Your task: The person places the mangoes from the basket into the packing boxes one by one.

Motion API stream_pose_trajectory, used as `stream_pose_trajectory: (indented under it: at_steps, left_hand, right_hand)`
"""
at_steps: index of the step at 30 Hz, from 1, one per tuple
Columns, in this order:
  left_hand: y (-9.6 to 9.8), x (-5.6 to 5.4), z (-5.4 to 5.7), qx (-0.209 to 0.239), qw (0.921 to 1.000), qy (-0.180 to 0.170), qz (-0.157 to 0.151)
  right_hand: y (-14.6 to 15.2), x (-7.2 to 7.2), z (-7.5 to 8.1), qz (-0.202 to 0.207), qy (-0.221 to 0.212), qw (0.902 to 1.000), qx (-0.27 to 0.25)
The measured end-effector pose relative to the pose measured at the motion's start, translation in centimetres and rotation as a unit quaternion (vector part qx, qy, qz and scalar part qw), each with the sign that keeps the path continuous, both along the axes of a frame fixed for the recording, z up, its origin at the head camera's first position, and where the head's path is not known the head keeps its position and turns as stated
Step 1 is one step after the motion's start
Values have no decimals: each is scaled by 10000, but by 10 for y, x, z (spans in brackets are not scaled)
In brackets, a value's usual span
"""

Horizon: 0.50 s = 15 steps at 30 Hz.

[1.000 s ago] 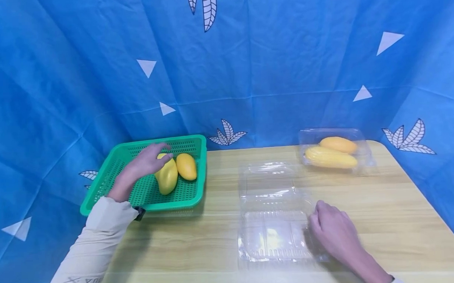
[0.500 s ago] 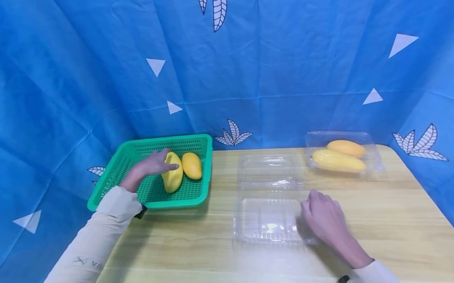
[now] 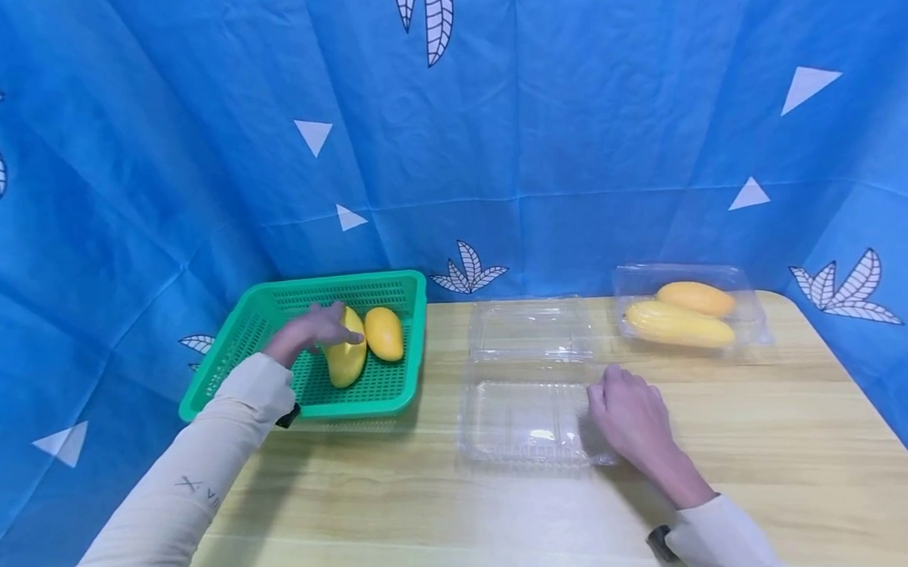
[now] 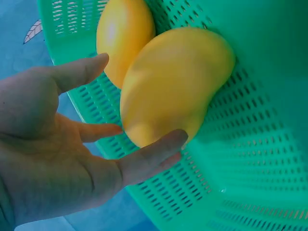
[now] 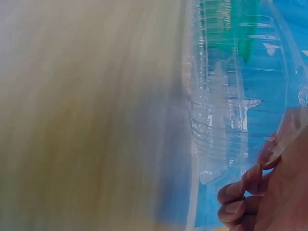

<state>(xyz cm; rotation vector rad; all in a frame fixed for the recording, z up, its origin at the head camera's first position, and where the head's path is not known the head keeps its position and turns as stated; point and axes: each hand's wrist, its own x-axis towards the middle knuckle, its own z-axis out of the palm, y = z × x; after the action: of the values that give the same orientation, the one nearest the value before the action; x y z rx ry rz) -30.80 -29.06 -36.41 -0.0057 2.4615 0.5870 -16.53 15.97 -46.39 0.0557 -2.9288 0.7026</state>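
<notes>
My left hand (image 3: 316, 328) reaches into a green plastic basket (image 3: 415, 377), over a large yellow mango (image 3: 346, 366). In the left wrist view its thumb and fingers are spread apart around one end of that mango (image 4: 173, 82), fingertips right at its skin. A smaller orange-yellow mango (image 3: 384, 334) lies beside it. At the right, my right hand (image 3: 630, 415) grips the right edge of a clear plastic clamshell container (image 3: 519, 419), which lies with its lid folded back. The right wrist view shows the curled fingers (image 5: 234, 192) pinching the clear rim.
A second clear container (image 3: 752, 327) stands at the back right, holding a ribbed yellow fruit (image 3: 679, 324) and an orange-yellow mango (image 3: 695, 298). Blue printed cloth (image 3: 606, 128) hangs behind the wooden table (image 3: 402, 510) and along its sides.
My left hand has come lower, its fingers closer about the large mango. My right hand and the clamshell container have moved away from me and left. The head view has shifted somewhat.
</notes>
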Motion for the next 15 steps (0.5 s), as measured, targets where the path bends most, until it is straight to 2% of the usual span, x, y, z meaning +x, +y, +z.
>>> stream_pose_trajectory:
  at_steps: [6,12,15]
  left_hand:
    - [3,-14,2,16,9998,-193,33]
    - [1,-19,-8,6,9982,-494,335]
    - [4,-20,-12,-226,9983,-447,299]
  right_hand:
    - [0,-1,1,-77,-85,9999,-97]
    - [-4,-3,-1,-41,-52,9999,-126]
    - [-6,-6,-2,-41,32,9999,-128]
